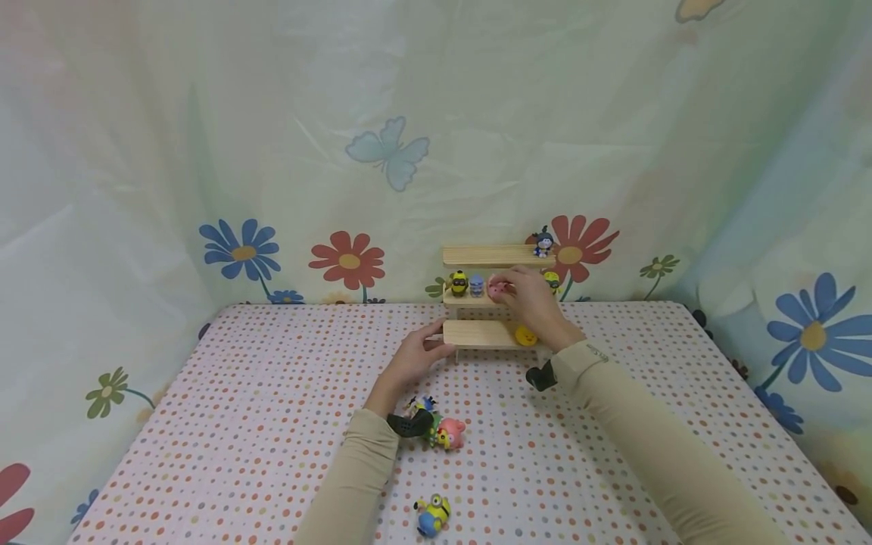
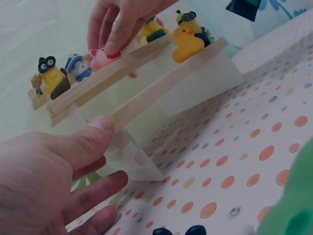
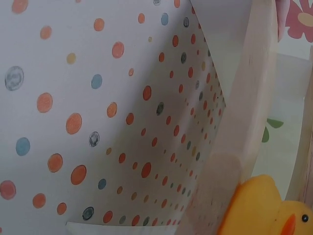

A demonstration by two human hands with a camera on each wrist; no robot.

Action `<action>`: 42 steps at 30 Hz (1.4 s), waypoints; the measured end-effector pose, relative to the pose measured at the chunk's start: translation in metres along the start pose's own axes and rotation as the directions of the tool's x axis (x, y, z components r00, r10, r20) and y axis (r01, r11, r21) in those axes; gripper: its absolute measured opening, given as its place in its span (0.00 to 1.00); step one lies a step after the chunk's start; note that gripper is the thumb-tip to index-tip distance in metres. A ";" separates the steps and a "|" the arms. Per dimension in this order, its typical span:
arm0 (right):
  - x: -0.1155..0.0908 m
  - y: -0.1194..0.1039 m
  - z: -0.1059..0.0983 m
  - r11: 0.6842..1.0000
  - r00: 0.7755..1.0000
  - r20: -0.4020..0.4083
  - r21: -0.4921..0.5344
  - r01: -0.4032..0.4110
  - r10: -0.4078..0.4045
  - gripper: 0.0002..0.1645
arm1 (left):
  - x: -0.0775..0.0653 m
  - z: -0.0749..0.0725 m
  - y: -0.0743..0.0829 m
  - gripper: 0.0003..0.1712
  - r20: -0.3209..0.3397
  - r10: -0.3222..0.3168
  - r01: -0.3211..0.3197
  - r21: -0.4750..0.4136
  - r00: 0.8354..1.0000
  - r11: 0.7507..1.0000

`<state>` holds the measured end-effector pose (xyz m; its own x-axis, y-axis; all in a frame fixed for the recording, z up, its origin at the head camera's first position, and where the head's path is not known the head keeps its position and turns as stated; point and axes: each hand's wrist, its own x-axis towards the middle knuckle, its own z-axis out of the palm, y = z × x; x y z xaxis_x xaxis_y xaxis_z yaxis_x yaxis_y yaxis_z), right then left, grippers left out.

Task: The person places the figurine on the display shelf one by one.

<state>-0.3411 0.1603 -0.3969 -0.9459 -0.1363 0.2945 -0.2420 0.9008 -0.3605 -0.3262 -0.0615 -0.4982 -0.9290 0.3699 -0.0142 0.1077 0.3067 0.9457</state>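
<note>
My right hand reaches over the middle tier of a wooden three-tier display shelf. Its thumb and fingers pinch a pink pig figure, which stands low against that tier. To the pig's left are a blue-capped figure and a yellow goggled figure. My left hand is at the left end of the lowest tier. In the left wrist view its thumb touches the board's end while the other fingers extend loosely below. A yellow duck sits at the lowest tier's right end.
On the top tier stands a dark-haired figure; another yellow goggled figure is right of my right hand. A pink figure and other toys lie beside my left wrist on the dotted cloth. Nearer lies a minion figure.
</note>
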 end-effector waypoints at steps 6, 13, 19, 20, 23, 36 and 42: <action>-0.001 0.000 -0.001 1.000 1.000 0.014 0.016 -0.014 0.014 0.17 | 0.001 0.000 0.001 0.41 0.001 0.000 0.000 0.018 1.000 1.000; -0.004 0.001 -0.006 0.998 0.998 0.041 0.040 -0.043 0.041 0.19 | 0.001 0.000 0.000 0.41 0.000 -0.015 0.015 0.007 1.000 1.000; -0.024 -0.003 -0.015 0.999 0.999 -0.029 0.036 0.021 -0.020 0.20 | -0.001 0.000 -0.002 0.41 -0.008 -0.009 0.009 0.016 1.000 1.000; -0.030 -0.006 -0.016 0.998 0.998 -0.047 0.036 0.041 -0.040 0.20 | -0.001 0.000 -0.002 0.41 -0.008 -0.008 0.008 0.020 1.000 1.000; -0.052 -0.014 -0.016 0.994 0.993 -0.086 0.061 0.088 -0.082 0.19 | -0.001 0.000 -0.001 0.41 0.000 -0.006 0.006 0.026 1.000 1.000; -0.124 -0.058 0.023 0.945 0.877 0.392 0.277 0.175 -0.277 0.34 | 0.005 -0.002 0.002 0.41 0.015 0.035 -0.036 0.038 0.999 0.999; -0.146 -0.074 0.040 0.962 0.817 0.520 0.229 0.146 -0.248 0.51 | 0.003 -0.002 0.000 0.41 0.013 0.022 -0.022 0.046 1.000 0.999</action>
<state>-0.1940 0.0966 -0.4484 -0.8257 -0.5488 -0.1302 -0.4203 0.7526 -0.5069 -0.3297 -0.0624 -0.4971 -0.9219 0.3875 0.0024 0.1447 0.3385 0.9298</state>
